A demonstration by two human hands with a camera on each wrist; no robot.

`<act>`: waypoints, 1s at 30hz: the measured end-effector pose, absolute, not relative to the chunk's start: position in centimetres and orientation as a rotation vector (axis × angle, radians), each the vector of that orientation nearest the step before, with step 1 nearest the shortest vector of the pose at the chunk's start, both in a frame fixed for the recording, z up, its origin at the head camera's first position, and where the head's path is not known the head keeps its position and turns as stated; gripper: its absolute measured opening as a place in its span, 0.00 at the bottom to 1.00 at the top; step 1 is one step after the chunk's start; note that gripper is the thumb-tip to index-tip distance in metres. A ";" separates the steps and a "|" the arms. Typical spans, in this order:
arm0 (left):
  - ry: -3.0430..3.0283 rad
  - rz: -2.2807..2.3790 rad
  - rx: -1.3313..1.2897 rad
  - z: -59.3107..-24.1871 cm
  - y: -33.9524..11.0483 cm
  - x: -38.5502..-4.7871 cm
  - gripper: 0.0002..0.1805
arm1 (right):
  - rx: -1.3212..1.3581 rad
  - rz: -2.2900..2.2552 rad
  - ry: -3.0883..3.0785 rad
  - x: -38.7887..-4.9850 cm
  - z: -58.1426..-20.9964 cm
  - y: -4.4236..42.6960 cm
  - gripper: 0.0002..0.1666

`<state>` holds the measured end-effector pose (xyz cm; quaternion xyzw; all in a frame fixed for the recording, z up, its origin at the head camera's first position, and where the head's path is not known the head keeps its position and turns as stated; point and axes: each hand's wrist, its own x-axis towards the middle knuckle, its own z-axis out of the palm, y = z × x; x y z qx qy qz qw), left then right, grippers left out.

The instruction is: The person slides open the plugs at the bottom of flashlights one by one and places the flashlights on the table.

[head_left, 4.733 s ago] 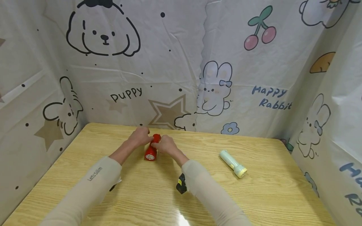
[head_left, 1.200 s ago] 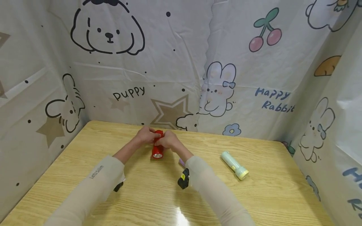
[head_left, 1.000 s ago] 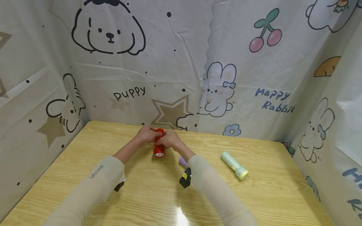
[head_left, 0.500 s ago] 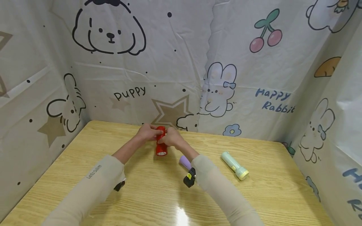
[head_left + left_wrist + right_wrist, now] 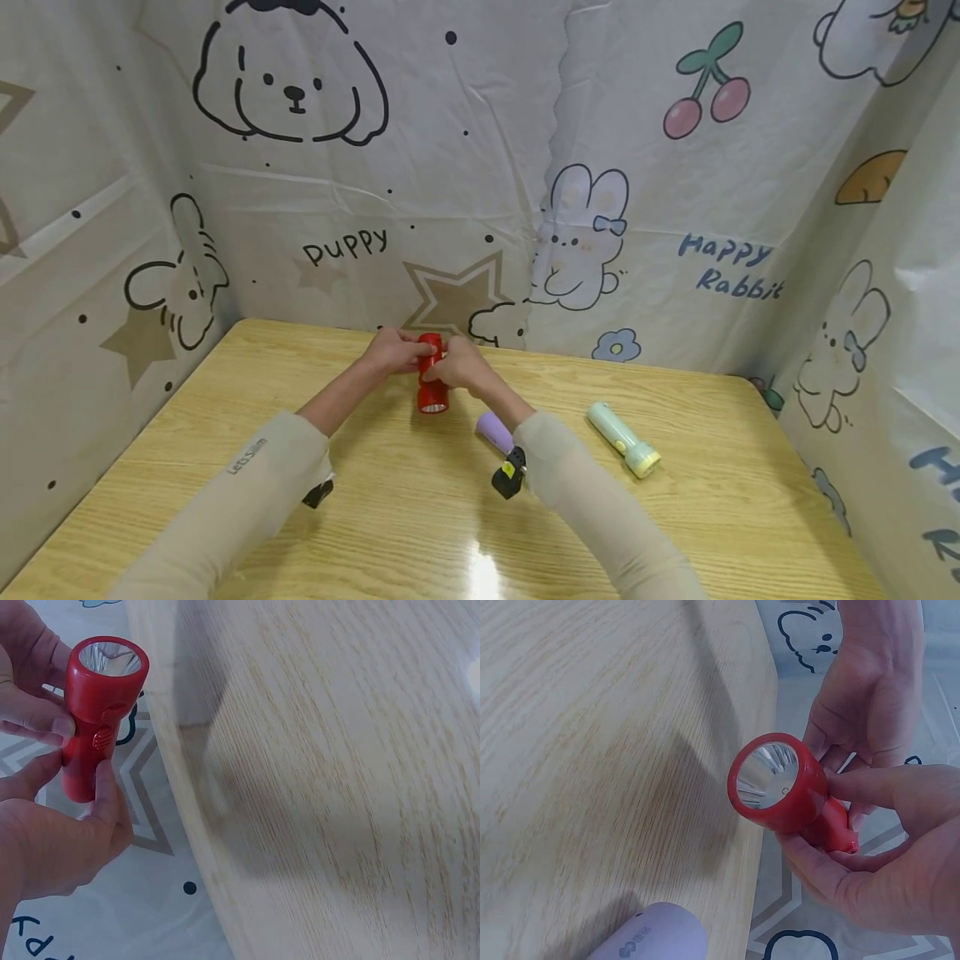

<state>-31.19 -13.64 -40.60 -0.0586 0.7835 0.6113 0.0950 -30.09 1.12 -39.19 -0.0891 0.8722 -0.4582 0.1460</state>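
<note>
A red flashlight (image 5: 432, 402) is held by both hands near the table's back edge, its clear lens pointing back toward the person. My left hand (image 5: 392, 350) pinches the narrow tail end between thumb and fingers. Around the body just behind the head, my right hand (image 5: 463, 367) grips with thumb and fingers. The left wrist view shows a ribbed switch (image 5: 103, 737) on the flashlight's side, close to the left thumb or fingertip. In the right wrist view, the reflector (image 5: 769, 776) faces the camera, and the fingers cover part of the barrel.
A purple flashlight (image 5: 493, 431) lies on the wooden table (image 5: 405, 517), partly hidden by the right wrist's black camera (image 5: 508, 473). To the right lies a mint-green flashlight (image 5: 618, 437) with a yellow rim. A printed curtain (image 5: 457, 167) hangs behind and on both sides.
Both hands have shifted the red flashlight slightly right and farther back, and its barrel stands straighter. The right forearm has moved right, uncovering the purple flashlight.
</note>
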 end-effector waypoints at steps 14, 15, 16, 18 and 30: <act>2.341 1.912 -0.230 -40.4 -12.3 -30.8 0.20 | -0.382 -1.130 2.770 -30.2 -39.2 1.6 0.08; 2.357 1.913 -0.247 -40.4 -12.2 -30.7 0.21 | -0.389 -1.111 2.790 -30.2 -39.1 1.7 0.10; 2.375 1.912 -0.255 -40.3 -12.0 -30.7 0.22 | -0.394 -1.093 2.806 -30.2 -39.1 1.7 0.11; 2.399 1.913 -0.267 -40.2 -11.8 -30.5 0.23 | -0.402 -1.073 2.829 -30.2 -39.0 1.8 0.15; 2.431 1.935 -0.244 -40.0 -11.0 -30.2 0.23 | -0.349 -1.069 2.829 -30.0 -38.5 2.5 0.20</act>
